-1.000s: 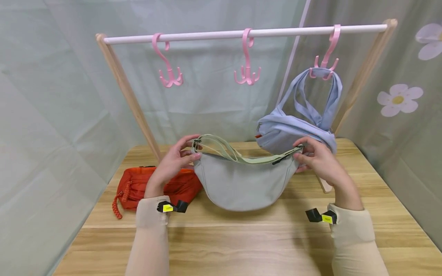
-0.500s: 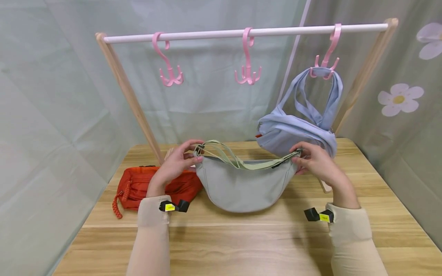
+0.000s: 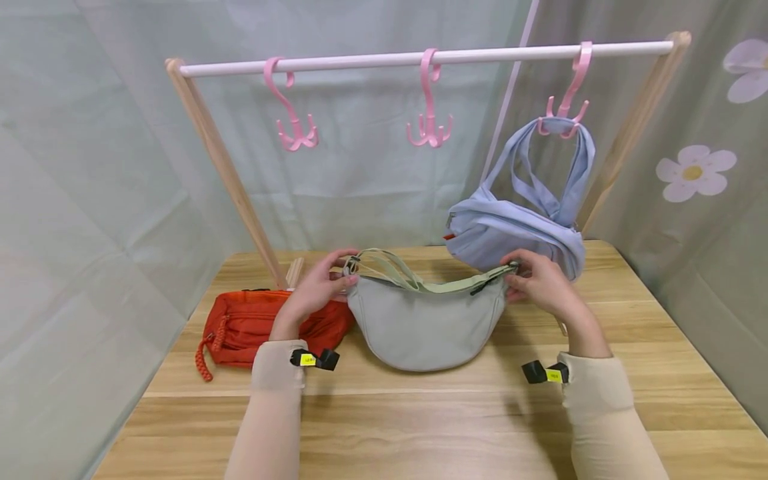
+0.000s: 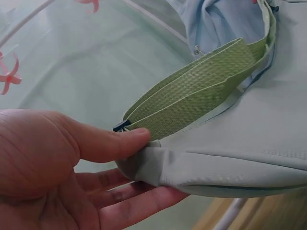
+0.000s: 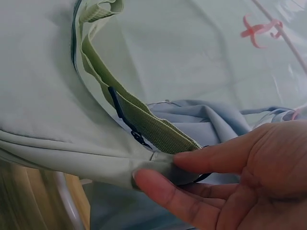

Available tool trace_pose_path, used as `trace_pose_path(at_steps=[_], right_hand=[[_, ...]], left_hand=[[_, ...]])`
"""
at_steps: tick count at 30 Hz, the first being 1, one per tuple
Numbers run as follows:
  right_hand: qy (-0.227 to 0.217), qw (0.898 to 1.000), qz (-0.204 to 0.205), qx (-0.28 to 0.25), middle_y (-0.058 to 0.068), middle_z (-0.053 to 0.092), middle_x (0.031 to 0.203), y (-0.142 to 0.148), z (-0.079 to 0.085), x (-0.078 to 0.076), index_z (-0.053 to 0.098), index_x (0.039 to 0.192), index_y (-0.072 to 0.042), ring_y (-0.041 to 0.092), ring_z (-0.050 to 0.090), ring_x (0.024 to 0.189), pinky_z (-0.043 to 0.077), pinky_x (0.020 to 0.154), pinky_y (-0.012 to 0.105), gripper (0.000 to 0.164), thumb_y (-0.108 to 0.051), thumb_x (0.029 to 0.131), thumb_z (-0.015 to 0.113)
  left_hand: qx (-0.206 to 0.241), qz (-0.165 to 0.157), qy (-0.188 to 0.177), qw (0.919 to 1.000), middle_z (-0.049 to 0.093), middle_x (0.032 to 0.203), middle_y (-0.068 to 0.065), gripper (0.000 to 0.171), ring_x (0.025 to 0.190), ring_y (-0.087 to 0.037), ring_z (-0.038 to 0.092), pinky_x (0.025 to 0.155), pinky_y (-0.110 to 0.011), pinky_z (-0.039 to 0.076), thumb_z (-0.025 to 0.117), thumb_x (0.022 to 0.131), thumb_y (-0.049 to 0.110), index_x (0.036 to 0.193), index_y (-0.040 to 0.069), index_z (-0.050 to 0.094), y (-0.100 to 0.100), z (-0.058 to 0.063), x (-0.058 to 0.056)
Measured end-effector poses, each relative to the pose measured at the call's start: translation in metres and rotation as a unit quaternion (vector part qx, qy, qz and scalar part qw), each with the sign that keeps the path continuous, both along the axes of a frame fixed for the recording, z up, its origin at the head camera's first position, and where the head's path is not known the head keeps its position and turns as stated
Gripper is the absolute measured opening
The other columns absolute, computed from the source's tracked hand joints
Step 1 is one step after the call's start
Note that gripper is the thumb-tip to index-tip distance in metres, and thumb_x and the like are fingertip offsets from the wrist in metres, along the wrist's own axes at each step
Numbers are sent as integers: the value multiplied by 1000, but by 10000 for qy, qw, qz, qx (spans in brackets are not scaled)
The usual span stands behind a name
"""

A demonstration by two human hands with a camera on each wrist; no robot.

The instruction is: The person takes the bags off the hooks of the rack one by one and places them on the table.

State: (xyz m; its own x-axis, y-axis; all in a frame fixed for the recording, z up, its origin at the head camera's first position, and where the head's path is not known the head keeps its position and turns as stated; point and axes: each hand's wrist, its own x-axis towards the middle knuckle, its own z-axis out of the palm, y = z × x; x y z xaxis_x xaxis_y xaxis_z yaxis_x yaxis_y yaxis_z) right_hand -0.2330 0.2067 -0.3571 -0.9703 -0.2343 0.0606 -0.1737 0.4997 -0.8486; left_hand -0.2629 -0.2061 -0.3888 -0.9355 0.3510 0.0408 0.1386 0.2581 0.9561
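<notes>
A grey crescent-shaped bag [image 3: 427, 327] with a pale green strap [image 3: 447, 288] stands upright between both hands, its curved bottom at the tabletop. My left hand [image 3: 318, 287] pinches its left upper corner, thumb in front and fingers behind, as the left wrist view shows beside the strap's dark buckle [image 4: 122, 125]. The opposite corner is pinched by my right hand [image 3: 543, 283], close to a black strap adjuster [image 5: 115, 101] in the right wrist view. The strap lies slack in a loop along the bag's top edge.
Behind the left forearm lies a red bag [image 3: 252, 327] with a braided pull. Pink hooks [image 3: 429, 107] hang from a white rail [image 3: 360, 63] on a wooden frame [image 3: 228, 173]. On the right hook hangs a light blue bag [image 3: 510, 227]. All stand on a wooden table [image 3: 408, 427].
The grey bag's top edge has sunk slightly. Both hands have come down a little and moved closer together, still pinching its corners.
</notes>
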Motion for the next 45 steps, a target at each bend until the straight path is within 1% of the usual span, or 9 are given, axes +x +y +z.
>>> trace_pose_path(at_steps=[8,13,17,23,32,36,40,41,45], right_hand=[[137,9997,-200,48,27,64,96,-4,-8,-6,55,127,5,31,70,79,58,65,27,32,3,95,57],[404,9974,-362,485,21,67,92,-10,-13,-8,57,126,1,30,70,80,56,65,25,31,-2,95,57],[689,9928,-416,885,17,69,86,-13,-15,-9,58,125,0,29,69,78,52,64,27,31,-5,95,56],[863,9858,-456,1366,11,67,82,-16,-16,-10,57,129,-2,19,60,71,42,64,33,34,-9,96,56],[864,9842,-243,1525,22,63,112,-17,-21,-13,54,133,-2,30,60,93,45,76,41,38,-9,96,54],[829,9847,-213,1517,18,64,104,-17,-23,-14,53,135,-3,26,57,85,43,71,37,40,-8,95,55],[760,9866,-168,1432,11,57,82,-16,-29,-17,52,136,-3,21,51,71,40,65,35,41,-9,96,55],[744,9872,-167,1402,9,54,78,-16,-30,-18,52,136,-3,20,49,68,40,64,35,41,-9,96,56],[726,9882,-178,1340,7,47,72,-15,-35,-21,52,136,-4,19,45,64,38,63,34,40,-9,96,56]], left_hand=[[-79,105,-104,9999,37,139,-27,57,107,-37,57,77,-45,58,58,98,4,150,13,37,4,-5,-3],[-90,167,-178,9997,36,139,-29,61,104,-35,59,77,-44,58,58,97,2,152,11,32,6,-13,-7],[-204,383,-192,9989,40,135,-28,64,101,-32,60,74,-41,58,58,97,1,154,12,29,10,-17,-9],[-612,597,-116,9963,43,136,-29,63,103,-33,60,74,-40,58,56,98,1,154,13,28,19,-19,-9],[-1037,731,-67,9919,46,137,-27,63,106,-32,61,76,-39,58,57,98,2,153,15,30,27,-22,-10],[-1006,775,-80,9919,46,138,-28,62,106,-33,61,75,-39,58,58,97,1,152,14,33,31,-18,-6],[-982,843,-169,9914,47,138,-27,61,108,-34,61,74,-38,58,58,97,0,151,15,34,32,-21,-6],[-974,851,-153,9915,47,138,-26,62,108,-33,61,72,-37,58,59,97,1,151,16,34,30,-27,-10],[-975,858,-175,9914,48,136,-25,62,105,-32,62,71,-36,58,59,96,1,151,15,34,30,-29,-10]])
